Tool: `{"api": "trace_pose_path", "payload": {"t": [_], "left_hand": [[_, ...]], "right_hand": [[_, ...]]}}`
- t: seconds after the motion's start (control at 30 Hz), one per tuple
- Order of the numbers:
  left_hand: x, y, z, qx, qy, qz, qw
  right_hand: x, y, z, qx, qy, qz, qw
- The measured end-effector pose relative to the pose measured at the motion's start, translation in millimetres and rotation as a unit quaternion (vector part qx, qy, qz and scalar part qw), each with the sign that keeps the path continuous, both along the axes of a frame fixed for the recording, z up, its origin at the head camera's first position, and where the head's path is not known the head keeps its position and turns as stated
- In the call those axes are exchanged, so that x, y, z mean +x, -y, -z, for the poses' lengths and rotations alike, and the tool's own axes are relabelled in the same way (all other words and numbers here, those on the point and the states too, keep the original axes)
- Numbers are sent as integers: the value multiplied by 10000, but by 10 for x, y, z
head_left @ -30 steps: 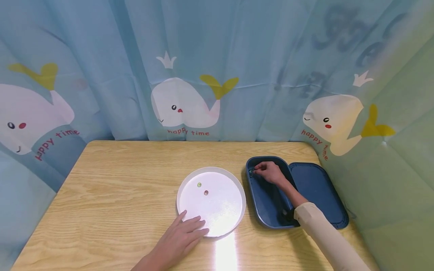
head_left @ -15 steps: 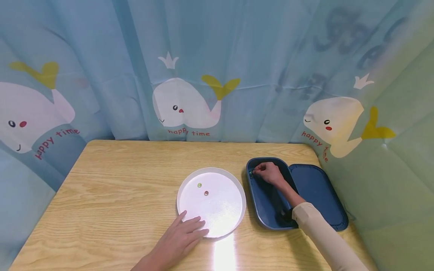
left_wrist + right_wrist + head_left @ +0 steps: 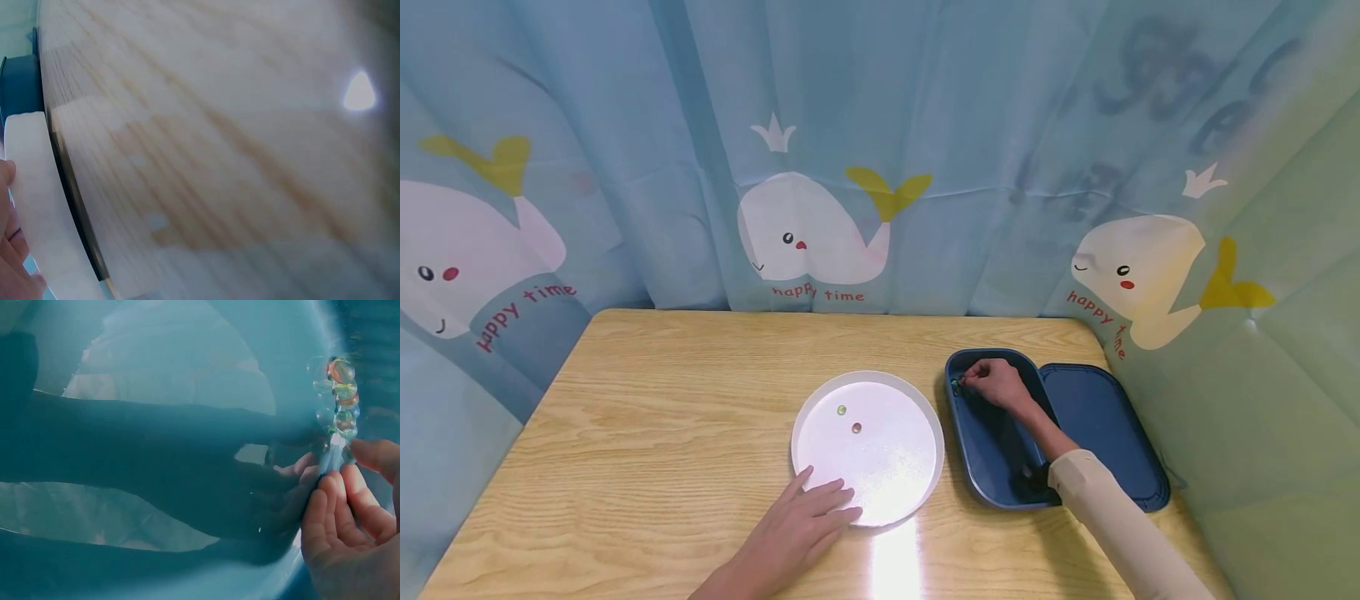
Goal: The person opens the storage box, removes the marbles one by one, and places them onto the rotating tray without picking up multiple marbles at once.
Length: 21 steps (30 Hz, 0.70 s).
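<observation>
My left hand (image 3: 805, 525) lies with spread fingers over the near left rim of a round white tray (image 3: 887, 475). On that tray sit a green glass marble (image 3: 841, 410) and a reddish-brown marble (image 3: 857, 427). My right hand (image 3: 996, 383) reaches into a dark blue box (image 3: 992, 467), at its far left corner. There, in the right wrist view, several clear marbles with coloured swirls (image 3: 345, 394) line up along the box wall. Thumb and fingertips of the right hand pinch a marble (image 3: 349, 454) at the near end of that row; the fingers partly hide it.
The box's blue lid (image 3: 1097, 417) lies flat against its right side. A wooden table (image 3: 685, 417) carries everything, with a whale-print curtain (image 3: 985, 167) behind and to the sides. A bright light reflection shows on the wood in front of the tray.
</observation>
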State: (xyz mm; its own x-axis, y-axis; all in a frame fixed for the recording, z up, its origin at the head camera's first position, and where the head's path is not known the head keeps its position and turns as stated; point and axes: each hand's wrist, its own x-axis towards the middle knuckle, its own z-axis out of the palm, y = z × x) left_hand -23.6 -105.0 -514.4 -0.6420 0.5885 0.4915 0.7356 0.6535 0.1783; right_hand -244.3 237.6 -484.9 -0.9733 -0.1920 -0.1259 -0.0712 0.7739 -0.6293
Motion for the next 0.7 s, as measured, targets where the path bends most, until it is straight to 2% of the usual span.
{"api": "trace_pose_path", "payload": {"t": [0.23,0.53,0.7], "left_hand": [[3,-5,-17,-7,-24,-15,10000],[2,-12,-7,26,-8,1,10000],[1,-7,-12,25,27,-1,10000]], "right_hand": [[5,-57,-19,-66,50,137,9999],[53,-92,-89,-689,221,107,9973],[80,-84,-166,-1006,222,-99,9946]]}}
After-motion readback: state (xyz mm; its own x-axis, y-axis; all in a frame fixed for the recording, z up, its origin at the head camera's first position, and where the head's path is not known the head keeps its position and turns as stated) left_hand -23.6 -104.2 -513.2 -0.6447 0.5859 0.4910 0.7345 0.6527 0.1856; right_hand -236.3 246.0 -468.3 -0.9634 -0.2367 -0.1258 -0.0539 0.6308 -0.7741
